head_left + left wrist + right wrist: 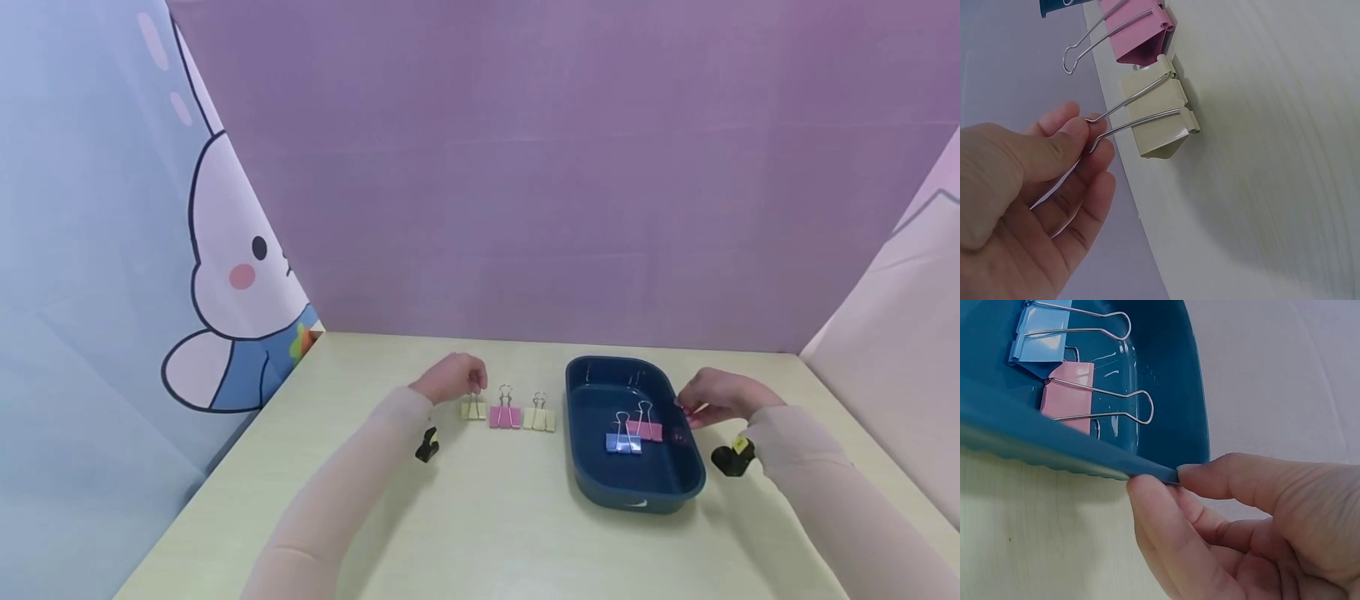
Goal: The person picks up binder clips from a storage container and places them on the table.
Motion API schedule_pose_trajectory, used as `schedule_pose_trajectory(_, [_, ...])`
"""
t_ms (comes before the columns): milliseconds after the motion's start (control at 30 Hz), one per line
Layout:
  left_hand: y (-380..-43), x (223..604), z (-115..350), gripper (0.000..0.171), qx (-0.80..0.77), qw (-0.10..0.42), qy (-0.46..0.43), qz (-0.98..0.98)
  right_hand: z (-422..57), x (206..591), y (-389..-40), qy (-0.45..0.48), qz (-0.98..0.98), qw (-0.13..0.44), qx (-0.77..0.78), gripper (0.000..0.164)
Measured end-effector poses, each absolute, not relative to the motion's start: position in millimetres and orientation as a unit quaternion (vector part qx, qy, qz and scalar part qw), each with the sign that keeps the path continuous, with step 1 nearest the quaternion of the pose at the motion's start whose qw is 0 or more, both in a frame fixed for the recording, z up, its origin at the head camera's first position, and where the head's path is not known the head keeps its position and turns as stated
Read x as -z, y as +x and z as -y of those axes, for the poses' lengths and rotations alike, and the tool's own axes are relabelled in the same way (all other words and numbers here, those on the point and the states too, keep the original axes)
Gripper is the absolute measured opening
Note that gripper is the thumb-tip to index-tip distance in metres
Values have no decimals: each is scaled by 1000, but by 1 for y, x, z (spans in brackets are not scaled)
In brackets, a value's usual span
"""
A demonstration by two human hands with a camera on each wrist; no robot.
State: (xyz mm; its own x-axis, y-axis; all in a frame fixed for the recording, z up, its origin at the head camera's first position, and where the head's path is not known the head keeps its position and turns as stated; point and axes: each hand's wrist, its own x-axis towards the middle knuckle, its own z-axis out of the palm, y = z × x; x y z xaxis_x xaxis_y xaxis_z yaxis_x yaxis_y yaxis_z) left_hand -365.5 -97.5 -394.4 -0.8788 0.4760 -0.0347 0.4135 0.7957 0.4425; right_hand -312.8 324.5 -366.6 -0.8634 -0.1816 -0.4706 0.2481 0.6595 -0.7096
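My left hand [454, 378] pinches the wire handles of a pale yellow binder clip [1157, 112] between thumb and fingers. That clip stands at the left end of a short row, beside a pink binder clip [505, 417] and another yellow binder clip [539, 418]. With thumb and fingertips my right hand [1235, 519] grips the right rim of a dark blue tray [633, 497]. Inside the tray lie a blue binder clip [623, 443] and a second pink binder clip [1069, 394], close together with their handles up.
The pale wooden table [480, 517] runs back to a purple cloth backdrop [525, 183]. A light blue curtain with a cartoon rabbit [232, 242] borders the left side, and a pale cloth [907, 367] borders the right. Black wrist cameras [427, 445] hang by both wrists.
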Motion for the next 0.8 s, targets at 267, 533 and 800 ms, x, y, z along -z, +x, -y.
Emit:
schedule_pose_trajectory(267, [-368, 399, 94, 8, -211, 72, 242, -944, -326, 368, -314, 22, -876, 256, 408, 26])
schedule_pose_trajectory(533, [-367, 401, 90, 14, -206, 69, 245, -945, -327, 370, -315, 18, -878, 254, 405, 26])
schedule_pose_trajectory(800, [-366, 400, 86, 33, -197, 75, 233, -949, -325, 369, -313, 21, -878, 249, 409, 25])
